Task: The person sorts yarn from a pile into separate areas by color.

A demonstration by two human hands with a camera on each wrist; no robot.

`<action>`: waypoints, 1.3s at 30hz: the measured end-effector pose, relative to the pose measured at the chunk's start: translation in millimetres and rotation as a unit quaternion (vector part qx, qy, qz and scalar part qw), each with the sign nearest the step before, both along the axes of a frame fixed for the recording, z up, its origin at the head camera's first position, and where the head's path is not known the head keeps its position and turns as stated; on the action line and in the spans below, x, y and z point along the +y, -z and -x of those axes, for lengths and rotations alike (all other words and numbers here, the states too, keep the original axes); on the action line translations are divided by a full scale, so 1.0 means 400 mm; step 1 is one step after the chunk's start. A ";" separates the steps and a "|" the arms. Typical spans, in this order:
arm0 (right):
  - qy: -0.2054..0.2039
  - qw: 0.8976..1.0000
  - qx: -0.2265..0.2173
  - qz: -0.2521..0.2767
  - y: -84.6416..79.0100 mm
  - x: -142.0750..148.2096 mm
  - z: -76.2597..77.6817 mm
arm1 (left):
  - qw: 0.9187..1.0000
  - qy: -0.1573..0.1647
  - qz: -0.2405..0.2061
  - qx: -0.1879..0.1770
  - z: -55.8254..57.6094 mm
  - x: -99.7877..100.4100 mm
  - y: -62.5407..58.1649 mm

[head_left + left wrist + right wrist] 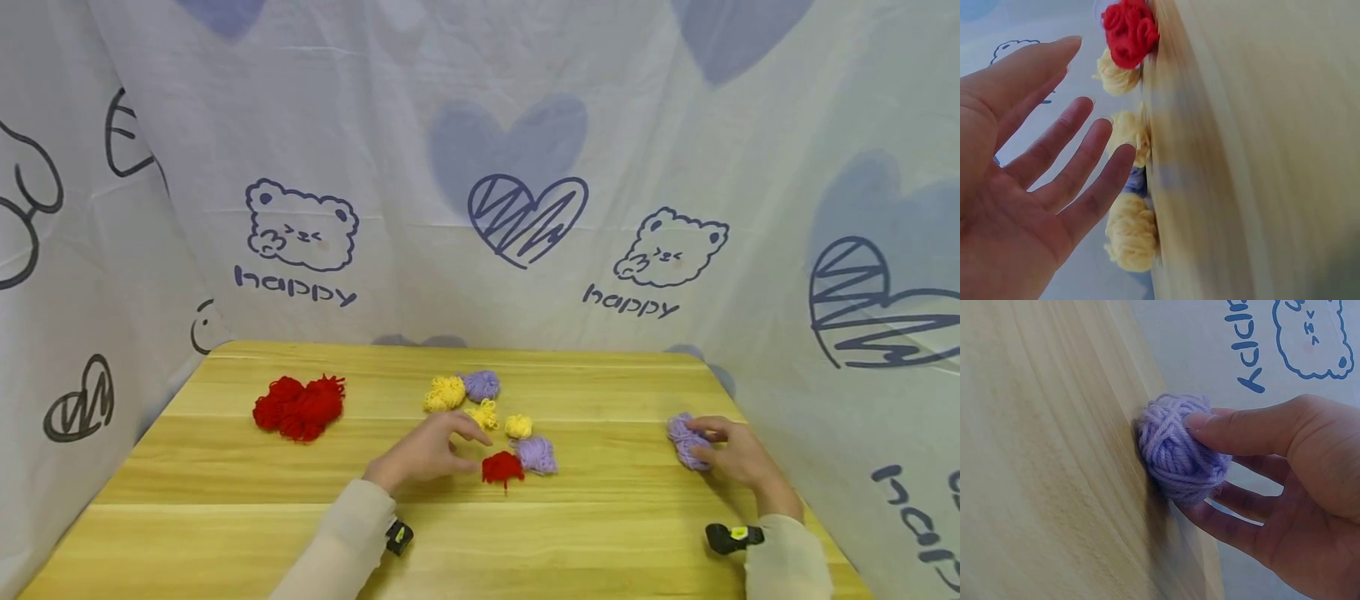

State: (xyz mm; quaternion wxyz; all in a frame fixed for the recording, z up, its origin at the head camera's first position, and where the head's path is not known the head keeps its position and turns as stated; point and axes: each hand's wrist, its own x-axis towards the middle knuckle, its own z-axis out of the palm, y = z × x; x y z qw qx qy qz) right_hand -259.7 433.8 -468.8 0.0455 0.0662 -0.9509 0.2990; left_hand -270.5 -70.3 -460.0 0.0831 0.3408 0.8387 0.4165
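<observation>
Gently now: your right hand (741, 457) pinches the purple yarn ball (684, 440) at the right of the worktop (600, 542); a light squeeze should spare its strands. Your left hand (426, 452), spread and empty, would best enclose the small red ball (501, 468) just beside it.

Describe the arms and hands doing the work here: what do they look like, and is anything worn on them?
They are a person's. The left hand and right hand are bare, with no gloves or rings showing. The left sleeve and right sleeve are plain pale cream. A small black gadget sits at each wrist; the right gadget has a yellow patch.
</observation>
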 end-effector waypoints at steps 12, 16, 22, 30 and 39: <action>0.001 1.000 -0.001 0.001 -0.006 -0.003 -0.003 | 1.000 0.000 -0.010 -0.010 0.006 0.044 0.026; -0.001 1.000 0.001 0.000 -0.006 -0.003 -0.003 | 1.000 -0.006 -0.008 -0.026 0.010 0.056 0.033; 0.003 1.000 -0.001 -0.002 -0.008 -0.005 -0.003 | 0.999 -0.017 0.008 -0.028 0.013 0.072 0.038; 0.004 1.000 -0.006 -0.006 -0.008 -0.005 -0.004 | 0.999 -0.010 0.004 -0.043 0.015 0.080 0.035; 0.011 1.000 -0.017 0.001 -0.005 -0.008 -0.004 | 0.999 -0.015 -0.006 -0.043 0.024 0.046 0.025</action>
